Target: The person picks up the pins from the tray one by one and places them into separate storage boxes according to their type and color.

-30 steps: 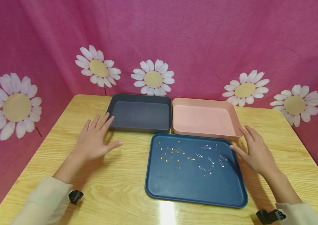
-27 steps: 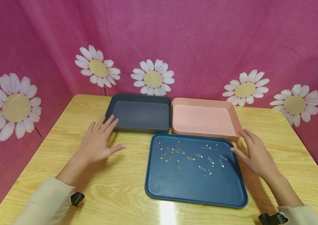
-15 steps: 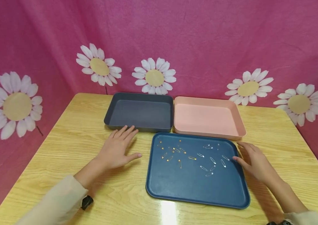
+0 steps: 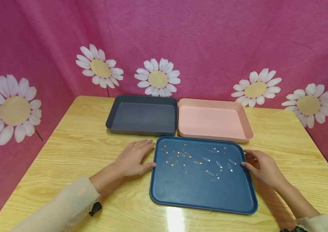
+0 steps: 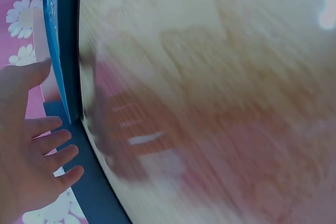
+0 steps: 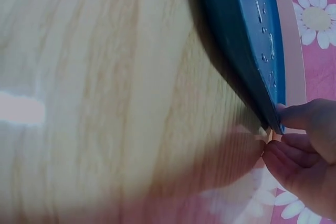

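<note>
A dark blue tray [image 4: 192, 193] lies on the table, bearing several gold safety pins [image 4: 197, 162] on its left part and several silver safety pins [image 4: 219, 164] on its right. At its left edge is my left hand [image 4: 133, 159], fingers extended and thumb tip at the rim; whether it touches cannot be told. My right hand [image 4: 265, 167] grips the tray's right rim, the thumb on top and the other fingers curled below the edge, as the right wrist view shows.
Behind the blue tray stand a dark grey shallow box [image 4: 145, 117] and a pink shallow box [image 4: 214, 119], side by side. The wooden table [image 4: 117, 206] meets a pink curtain [image 4: 204, 48] with white daisies at the back.
My left hand has moved right and nearer, from beside the grey box to the blue tray's left edge. The right hand has come slightly nearer and closed its fingers on the tray's rim.
</note>
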`<state>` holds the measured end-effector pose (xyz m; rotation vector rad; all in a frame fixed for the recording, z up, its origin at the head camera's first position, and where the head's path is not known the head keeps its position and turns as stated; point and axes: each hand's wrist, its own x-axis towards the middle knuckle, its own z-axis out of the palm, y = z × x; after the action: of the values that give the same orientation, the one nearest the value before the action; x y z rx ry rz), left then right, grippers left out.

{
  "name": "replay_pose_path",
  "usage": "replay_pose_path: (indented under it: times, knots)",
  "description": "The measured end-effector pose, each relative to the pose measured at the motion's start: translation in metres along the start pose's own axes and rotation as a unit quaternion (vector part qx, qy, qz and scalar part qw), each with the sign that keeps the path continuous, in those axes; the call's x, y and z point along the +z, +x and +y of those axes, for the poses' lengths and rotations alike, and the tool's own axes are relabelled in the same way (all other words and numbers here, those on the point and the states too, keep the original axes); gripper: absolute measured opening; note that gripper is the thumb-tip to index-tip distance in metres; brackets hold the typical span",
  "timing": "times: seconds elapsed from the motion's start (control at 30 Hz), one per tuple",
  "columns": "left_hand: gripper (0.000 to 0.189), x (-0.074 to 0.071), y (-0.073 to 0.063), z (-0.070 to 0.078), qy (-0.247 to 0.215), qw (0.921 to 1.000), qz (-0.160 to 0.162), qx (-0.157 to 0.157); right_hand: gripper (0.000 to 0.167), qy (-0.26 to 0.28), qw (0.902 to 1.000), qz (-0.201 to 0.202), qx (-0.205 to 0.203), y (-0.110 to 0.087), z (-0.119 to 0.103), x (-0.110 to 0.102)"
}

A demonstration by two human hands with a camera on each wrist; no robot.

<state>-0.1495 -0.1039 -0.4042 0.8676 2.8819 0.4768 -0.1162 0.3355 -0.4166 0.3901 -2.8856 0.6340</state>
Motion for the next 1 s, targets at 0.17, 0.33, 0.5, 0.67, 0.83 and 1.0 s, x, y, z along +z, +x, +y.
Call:
replay_pose_path:
  times: [0.17, 0.33, 0.5, 0.67, 0.83, 1.0]
  knots:
    - [0.060, 0.005, 0.004, 0.005, -0.077, 0.9967, 0.021, -0.014, 0.042, 0.007, 0.9998, 0.010, 0.017, -0.001, -0.002, 0.001]
    - [0.050, 0.011, 0.010, 0.010, -0.168, 0.9819, 0.050, -0.071, 0.041, 0.017, 0.9987, 0.009, 0.047, 0.000, -0.003, 0.001]
    - [0.042, 0.015, 0.017, 0.015, -0.251, 0.9573, 0.073, -0.124, 0.039, 0.038, 0.9943, -0.016, 0.098, 0.001, -0.004, -0.002]
    - [0.037, 0.015, 0.023, 0.018, -0.310, 0.9278, 0.077, -0.192, 0.038, 0.086, 0.9782, -0.058, 0.180, 0.004, -0.006, -0.009]
    - [0.030, 0.015, 0.029, 0.020, -0.331, 0.9160, 0.068, -0.216, 0.038, 0.123, 0.9584, -0.086, 0.243, 0.006, -0.007, -0.013]
    - [0.031, 0.014, 0.030, 0.023, -0.342, 0.9092, 0.062, -0.229, 0.038, 0.129, 0.9544, -0.084, 0.256, 0.009, -0.009, -0.014]
